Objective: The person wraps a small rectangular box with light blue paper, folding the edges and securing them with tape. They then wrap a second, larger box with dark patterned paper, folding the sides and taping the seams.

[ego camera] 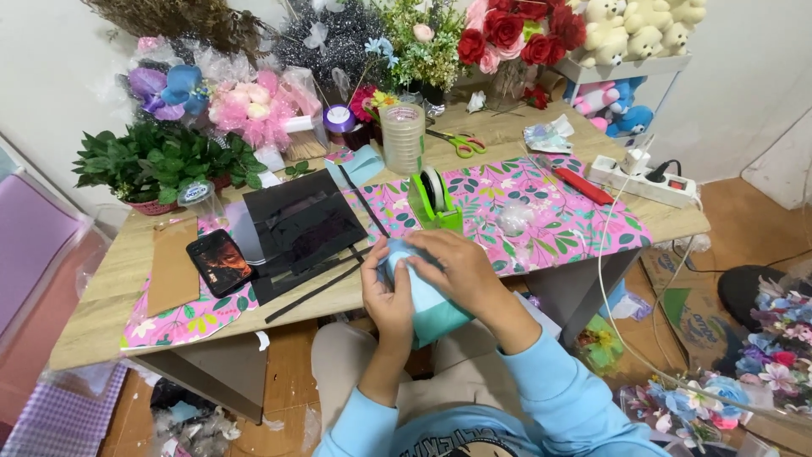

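- Both my hands are on a light blue paper-wrapped bundle, held just past the near table edge, over my lap.
- My left hand is clasped on the bundle's left side, fingers curled round it.
- My right hand lies over the top & right side, fingers pressed down on the blue paper, thumb toward the left hand. The 2 hands nearly touch.
- Bundle's lower end sticks out below my hands, tilted down toward my knees.
- Wooden table carries a pink floral sheet across its middle.
- Green tape dispenser stands on that sheet, just beyond my hands.
- Stack of clear tape rolls stands behind the dispenser; green-handled scissors lie to its right.
- Dark phone lies left of my hands, beside black sheets & thin black strips.
- Red cutter & white power strip sit at the right end.
- Potted green plant at far left; bouquets & plush bears along the back.
- Loose artificial flowers lie on the floor at right.
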